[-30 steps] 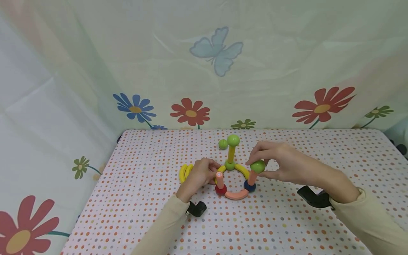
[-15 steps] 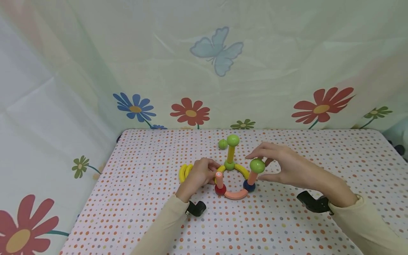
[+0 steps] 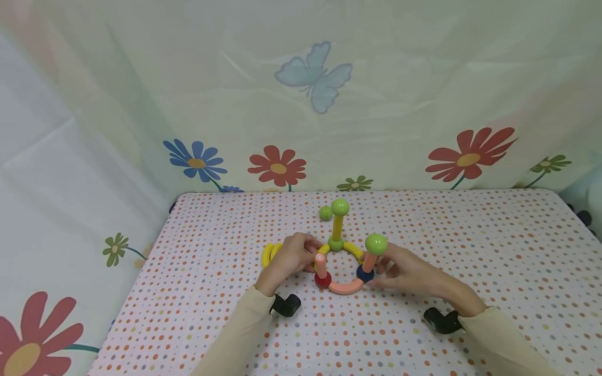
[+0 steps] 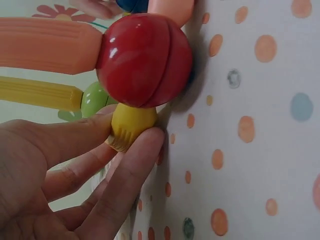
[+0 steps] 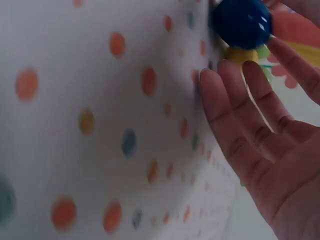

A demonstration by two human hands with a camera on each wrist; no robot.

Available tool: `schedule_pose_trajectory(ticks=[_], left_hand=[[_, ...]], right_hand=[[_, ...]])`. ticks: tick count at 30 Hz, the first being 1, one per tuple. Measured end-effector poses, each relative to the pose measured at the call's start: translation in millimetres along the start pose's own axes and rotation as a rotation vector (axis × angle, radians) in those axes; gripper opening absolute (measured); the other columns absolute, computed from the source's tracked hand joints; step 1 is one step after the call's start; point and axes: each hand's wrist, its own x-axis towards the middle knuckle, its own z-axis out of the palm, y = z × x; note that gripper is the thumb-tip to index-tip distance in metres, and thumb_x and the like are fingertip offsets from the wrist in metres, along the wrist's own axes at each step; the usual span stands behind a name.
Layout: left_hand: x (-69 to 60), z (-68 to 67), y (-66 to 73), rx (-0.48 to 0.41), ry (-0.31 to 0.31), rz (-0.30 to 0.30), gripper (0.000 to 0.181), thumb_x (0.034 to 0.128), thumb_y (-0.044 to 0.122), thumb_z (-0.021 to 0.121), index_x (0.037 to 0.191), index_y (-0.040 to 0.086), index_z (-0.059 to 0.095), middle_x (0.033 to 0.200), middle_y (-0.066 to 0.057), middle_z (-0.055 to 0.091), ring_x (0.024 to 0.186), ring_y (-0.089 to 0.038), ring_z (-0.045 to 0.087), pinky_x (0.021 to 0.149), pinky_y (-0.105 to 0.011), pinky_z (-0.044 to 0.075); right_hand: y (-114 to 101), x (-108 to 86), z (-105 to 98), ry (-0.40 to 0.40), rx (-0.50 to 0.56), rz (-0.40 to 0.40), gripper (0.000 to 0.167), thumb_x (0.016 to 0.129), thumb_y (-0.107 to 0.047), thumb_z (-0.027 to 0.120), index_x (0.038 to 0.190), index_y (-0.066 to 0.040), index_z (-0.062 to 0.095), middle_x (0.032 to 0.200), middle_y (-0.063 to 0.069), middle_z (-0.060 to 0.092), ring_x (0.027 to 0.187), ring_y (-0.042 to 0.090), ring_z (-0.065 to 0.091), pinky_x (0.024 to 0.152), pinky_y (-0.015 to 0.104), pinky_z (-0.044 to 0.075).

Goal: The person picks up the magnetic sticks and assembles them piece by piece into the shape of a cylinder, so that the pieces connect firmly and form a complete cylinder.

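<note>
My left hand (image 3: 292, 255) pinches a yellow curved stick (image 4: 134, 122) beside the red ball (image 4: 145, 60) of a toy ring on the table. From that ball rises a pink stick (image 3: 321, 266) with a bare top. At the ring's right, my right hand (image 3: 406, 270) lies beside the blue ball (image 5: 242, 22), fingers loosely extended; whether they touch it is unclear. A pink stick (image 3: 370, 262) topped by a green ball (image 3: 376, 244) stands on the blue one. At the back, a yellow stick (image 3: 337, 227) carries another green ball (image 3: 340, 207). A pink curved stick (image 3: 345, 288) forms the front.
A loose green ball (image 3: 325, 213) lies behind the ring. Yellow curved sticks (image 3: 267, 255) rest left of my left hand, partly hidden by it. The dotted tabletop (image 3: 400, 334) ends at a flowered curtain (image 3: 385, 104).
My right hand has let go of the green ball on the right pink stick and moved down and left to the blue ball. The left hand keeps its hold.
</note>
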Motion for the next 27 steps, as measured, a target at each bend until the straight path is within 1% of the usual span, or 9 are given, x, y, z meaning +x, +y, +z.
schedule_pose_trajectory(ticks=[7,11,13,15,17,19,22,25,27], left_hand=[[7.3,-6.9,5.9,0.086,-0.033,0.026,0.024,0.0953,0.013,0.079,0.116,0.001,0.074,0.09,-0.004,0.068,0.063,-0.013,0.063,0.06,-0.021,0.051],[19.7,-17.9,15.8,0.166,0.009,0.069,0.031,0.0986,0.021,0.076,0.123,0.002,0.07,0.098,-0.006,0.068,0.071,-0.017,0.067,0.066,-0.025,0.052],[30.2,-22.9,20.3,0.243,0.038,0.135,0.04,0.1008,0.022,0.073,0.134,0.001,0.064,0.113,-0.01,0.065,0.089,-0.02,0.068,0.079,-0.03,0.056],[41.5,-26.4,23.6,0.329,0.04,0.218,0.05,0.1031,0.021,0.07,0.146,0.002,0.054,0.131,-0.014,0.058,0.112,-0.025,0.062,0.095,-0.036,0.054],[52.2,-28.2,24.8,0.434,0.02,0.298,0.054,0.1055,0.019,0.065,0.154,0.003,0.046,0.148,-0.015,0.048,0.132,-0.027,0.049,0.11,-0.041,0.046],[59.7,-28.3,25.1,0.518,-0.022,0.357,0.053,0.107,0.015,0.062,0.156,0.005,0.044,0.157,-0.013,0.04,0.144,-0.028,0.039,0.118,-0.044,0.039],[66.4,-25.9,26.1,0.603,-0.061,0.422,0.044,0.1065,0.011,0.061,0.149,0.004,0.053,0.153,-0.012,0.046,0.141,-0.028,0.042,0.117,-0.042,0.041],[66.3,-23.0,26.8,0.665,-0.046,0.443,0.036,0.1044,0.012,0.066,0.139,0.003,0.061,0.135,-0.011,0.058,0.122,-0.025,0.053,0.106,-0.037,0.049],[63.5,-22.1,25.2,0.682,-0.026,0.429,0.034,0.1025,0.013,0.069,0.134,0.003,0.064,0.123,-0.009,0.061,0.11,-0.022,0.056,0.098,-0.035,0.051]], right_hand=[[1,4.4,8,-0.012,-0.047,-0.01,0.025,0.094,-0.025,0.08,0.108,-0.011,0.064,0.121,0.012,0.066,0.086,0.014,0.059,0.07,0.027,0.05],[0,6.5,14,0.005,-0.048,-0.009,0.024,0.095,-0.026,0.08,0.106,-0.011,0.066,0.118,0.01,0.066,0.078,0.013,0.052,0.066,0.025,0.045],[0,7.9,16,0.015,-0.053,0.005,0.027,0.094,-0.027,0.081,0.108,-0.01,0.067,0.115,0.009,0.065,0.076,0.013,0.051,0.064,0.025,0.043],[0,8.9,18,0.02,-0.055,0.014,0.031,0.094,-0.028,0.081,0.111,-0.008,0.067,0.11,0.006,0.064,0.074,0.013,0.05,0.063,0.025,0.043],[0,9.5,19,0.022,-0.052,0.026,0.035,0.093,-0.029,0.082,0.114,-0.007,0.067,0.106,0.004,0.063,0.074,0.013,0.05,0.063,0.025,0.043],[0,9.5,19,0.019,-0.046,0.03,0.036,0.093,-0.03,0.082,0.115,-0.006,0.067,0.105,0.003,0.063,0.074,0.012,0.05,0.063,0.025,0.043],[0,7.9,19,0.02,-0.049,0.042,0.037,0.092,-0.032,0.082,0.116,-0.008,0.067,0.106,0.003,0.062,0.074,0.012,0.051,0.063,0.025,0.044],[0,6.9,17,0.024,-0.066,0.052,0.038,0.092,-0.034,0.083,0.116,-0.009,0.067,0.106,0.002,0.063,0.075,0.012,0.051,0.064,0.026,0.045],[1,6.9,17,0.026,-0.074,0.06,0.036,0.092,-0.034,0.083,0.114,-0.01,0.068,0.107,0.002,0.063,0.076,0.013,0.052,0.064,0.026,0.046]])
